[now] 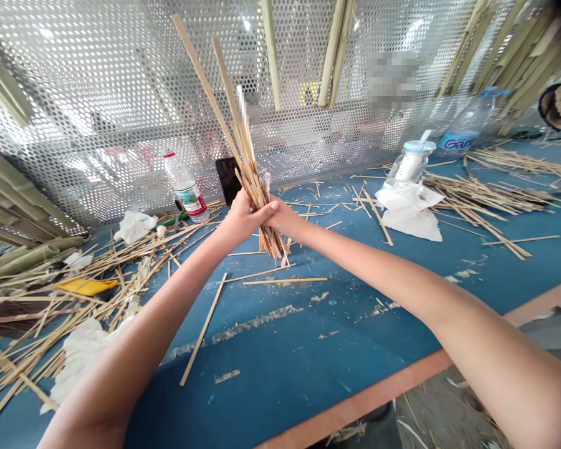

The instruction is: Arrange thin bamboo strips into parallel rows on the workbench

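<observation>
A bundle of thin bamboo strips stands nearly upright above the blue table, its lower ends close to the surface. My left hand is wrapped round the bundle from the left. My right hand grips the same bundle from the right, touching the left hand. Both arms reach out straight over the table. The strips fan apart toward the top, in front of the perforated metal wall.
Loose strips lie in piles at the left and right. A plastic bottle, a dark phone, a capped cup on white tissue, and a larger bottle stand near the wall. Crumpled tissue lies front left.
</observation>
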`<state>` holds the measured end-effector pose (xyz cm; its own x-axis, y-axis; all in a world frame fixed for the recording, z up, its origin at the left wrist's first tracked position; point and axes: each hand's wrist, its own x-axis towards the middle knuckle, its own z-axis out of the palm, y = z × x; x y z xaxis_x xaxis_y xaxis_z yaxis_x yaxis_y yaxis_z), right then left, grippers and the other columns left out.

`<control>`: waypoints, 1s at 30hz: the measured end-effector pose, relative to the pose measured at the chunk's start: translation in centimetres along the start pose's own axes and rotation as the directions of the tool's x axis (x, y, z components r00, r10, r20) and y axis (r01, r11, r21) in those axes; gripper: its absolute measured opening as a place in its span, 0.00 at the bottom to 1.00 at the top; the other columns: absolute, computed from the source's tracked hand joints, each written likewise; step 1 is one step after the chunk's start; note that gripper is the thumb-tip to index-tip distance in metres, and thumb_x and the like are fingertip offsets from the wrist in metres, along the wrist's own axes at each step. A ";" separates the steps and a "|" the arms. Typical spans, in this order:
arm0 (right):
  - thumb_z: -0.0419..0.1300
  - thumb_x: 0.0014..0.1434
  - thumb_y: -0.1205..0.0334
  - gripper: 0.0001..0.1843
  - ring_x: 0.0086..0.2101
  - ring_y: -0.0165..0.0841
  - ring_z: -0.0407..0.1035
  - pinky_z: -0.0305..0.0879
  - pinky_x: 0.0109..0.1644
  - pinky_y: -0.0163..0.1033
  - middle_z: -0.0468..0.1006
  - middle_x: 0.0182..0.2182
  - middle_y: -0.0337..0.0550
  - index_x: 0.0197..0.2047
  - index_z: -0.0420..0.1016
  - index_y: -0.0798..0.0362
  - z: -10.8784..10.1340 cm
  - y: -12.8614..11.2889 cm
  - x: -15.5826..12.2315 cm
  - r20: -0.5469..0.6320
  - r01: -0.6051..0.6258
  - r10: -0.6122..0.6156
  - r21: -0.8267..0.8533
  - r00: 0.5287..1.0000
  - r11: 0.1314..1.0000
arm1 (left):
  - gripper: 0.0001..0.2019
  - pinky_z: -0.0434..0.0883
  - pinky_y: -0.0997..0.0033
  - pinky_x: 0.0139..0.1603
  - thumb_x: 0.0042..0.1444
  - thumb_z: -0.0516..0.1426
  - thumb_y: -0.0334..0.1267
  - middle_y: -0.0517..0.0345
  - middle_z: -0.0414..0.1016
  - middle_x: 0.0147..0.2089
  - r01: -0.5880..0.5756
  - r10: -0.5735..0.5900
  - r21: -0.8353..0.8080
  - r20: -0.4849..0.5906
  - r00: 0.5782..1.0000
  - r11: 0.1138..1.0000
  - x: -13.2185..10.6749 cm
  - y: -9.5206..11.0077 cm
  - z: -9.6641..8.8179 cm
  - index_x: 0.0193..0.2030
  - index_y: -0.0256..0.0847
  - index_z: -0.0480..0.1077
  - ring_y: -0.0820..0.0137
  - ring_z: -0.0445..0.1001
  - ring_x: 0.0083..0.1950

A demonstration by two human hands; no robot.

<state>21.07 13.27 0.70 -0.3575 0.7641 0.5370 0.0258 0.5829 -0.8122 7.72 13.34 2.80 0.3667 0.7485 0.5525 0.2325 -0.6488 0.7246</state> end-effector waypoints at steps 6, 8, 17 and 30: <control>0.61 0.55 0.56 0.11 0.20 0.26 0.61 0.63 0.24 0.33 0.63 0.21 0.29 0.35 0.62 0.48 -2.6 -1.3 0.5 -0.374 -0.036 0.096 0.164 0.923 0.986 | 0.26 0.72 0.68 0.42 0.55 0.58 0.58 0.49 0.78 0.49 0.092 -0.283 0.396 0.458 0.842 0.914 -0.8 -0.7 -4.1 0.53 0.42 0.69 0.61 0.76 0.47; 0.61 0.55 0.57 0.12 0.17 0.24 0.57 0.58 0.21 0.32 0.60 0.21 0.28 0.35 0.60 0.48 -4.7 -2.0 1.1 -0.468 -0.003 0.099 0.201 0.878 0.980 | 0.22 0.70 0.70 0.36 0.51 0.60 0.57 0.53 0.81 0.43 0.086 -0.453 0.576 0.533 0.714 0.813 -1.1 -1.5 -5.2 0.45 0.44 0.74 0.62 0.77 0.39; 0.46 0.63 0.68 0.08 0.13 0.18 0.50 0.46 0.21 0.31 0.54 0.16 0.25 0.32 0.59 0.49 -13.6 -7.8 1.7 -0.631 0.066 0.168 0.330 0.757 0.942 | 0.04 0.69 0.68 0.35 0.46 0.58 0.39 0.59 0.77 0.29 -0.007 -0.468 0.645 0.564 0.680 0.765 -1.9 -4.7 -4.6 0.28 0.44 0.74 0.63 0.73 0.31; 0.38 0.63 0.67 0.18 0.14 0.16 0.54 0.49 0.23 0.34 0.55 0.14 0.26 0.23 0.57 0.50 -17.4 -16.3 -1.8 -0.753 0.290 -0.001 0.252 0.658 0.923 | 0.13 0.67 0.58 0.58 0.59 0.52 0.43 0.46 0.77 0.50 -0.121 -0.315 0.722 0.439 0.841 0.681 -0.9 -6.9 -2.0 0.44 0.41 0.72 0.55 0.74 0.54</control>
<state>37.50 7.24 16.94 0.4681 0.7100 0.5261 -0.3148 0.6903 -0.6515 4.02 17.37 -1.88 0.6306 0.7741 0.0558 0.7642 -0.6319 0.1292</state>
